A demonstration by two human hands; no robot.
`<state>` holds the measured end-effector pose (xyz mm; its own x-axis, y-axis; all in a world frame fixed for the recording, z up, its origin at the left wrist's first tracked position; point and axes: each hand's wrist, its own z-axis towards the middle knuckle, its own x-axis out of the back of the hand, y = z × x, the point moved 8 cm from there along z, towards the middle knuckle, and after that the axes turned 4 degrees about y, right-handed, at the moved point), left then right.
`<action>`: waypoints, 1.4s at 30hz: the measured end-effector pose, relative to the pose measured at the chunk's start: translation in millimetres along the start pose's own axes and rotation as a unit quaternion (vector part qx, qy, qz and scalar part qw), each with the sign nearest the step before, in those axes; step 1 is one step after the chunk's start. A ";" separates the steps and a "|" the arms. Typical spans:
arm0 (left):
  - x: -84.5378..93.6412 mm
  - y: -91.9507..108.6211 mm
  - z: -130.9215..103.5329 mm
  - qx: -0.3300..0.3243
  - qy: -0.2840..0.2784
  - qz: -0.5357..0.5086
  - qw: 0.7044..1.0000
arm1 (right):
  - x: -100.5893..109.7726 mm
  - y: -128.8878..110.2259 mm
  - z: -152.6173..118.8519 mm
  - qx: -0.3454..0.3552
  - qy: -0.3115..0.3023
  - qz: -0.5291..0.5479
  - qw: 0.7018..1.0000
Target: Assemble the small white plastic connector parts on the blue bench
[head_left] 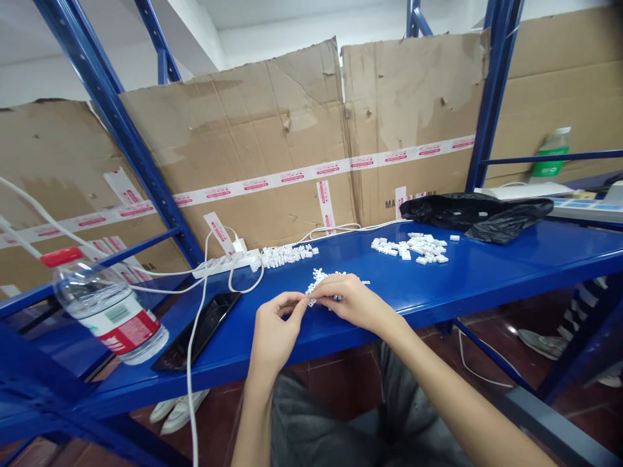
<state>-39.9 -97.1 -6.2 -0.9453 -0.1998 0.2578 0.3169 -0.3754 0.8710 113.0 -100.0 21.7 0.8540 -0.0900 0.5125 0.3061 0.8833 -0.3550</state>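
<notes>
My left hand (278, 322) is pinched closed at the front of the blue table, its thumb and forefinger meeting the fingertips of my right hand (346, 298). Whatever sits between the fingertips is too small to make out. Just behind and partly under my right hand lies a small pile of tiny white pieces (318, 275). Farther back on the left is a heap of white pieces (287, 255) beside a power strip. Larger white blocks (422, 247) lie loosely piled to the right.
A black phone (204, 331) and a water bottle with a red cap (119, 318) stand left, crossed by white cables. A black plastic bag (479, 214) lies back right. Cardboard sheets (263, 130) wall the rear of the blue table (467, 279); another person's shoe (542, 344) shows below right.
</notes>
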 end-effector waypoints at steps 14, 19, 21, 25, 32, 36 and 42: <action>0.0 6.1 -0.4 -0.026 -0.003 0.029 0.999 | 4.5 -0.7 0.4 -0.024 0.019 -0.008 1.000; -1.5 3.1 -1.9 -0.013 -0.020 0.016 1.000 | 7.8 -0.4 0.2 -0.030 0.038 -0.010 0.999; -1.5 2.4 -1.9 -0.014 -0.018 0.021 1.000 | 8.4 -0.1 0.2 -0.032 0.041 -0.005 0.999; -1.8 6.9 -1.4 -0.043 -0.010 0.027 0.999 | 9.1 -0.2 0.5 -0.032 0.041 0.006 0.999; -0.9 14.1 -2.1 -0.095 0.005 0.035 0.995 | 10.8 -1.4 1.7 -0.039 0.041 0.018 0.998; -0.1 16.3 -3.3 -0.124 0.020 0.065 0.990 | 11.5 -2.1 1.6 -0.045 0.039 0.015 0.998; 0.2 17.2 -4.0 -0.141 0.020 0.079 0.987 | 10.9 -1.2 1.5 -0.053 0.037 0.032 0.997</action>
<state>-34.4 -107.2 7.1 -0.8808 -0.3090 0.3587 0.4735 -0.5730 0.6689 121.3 -101.4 28.9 0.9008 -0.0712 0.4285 0.2885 0.8355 -0.4676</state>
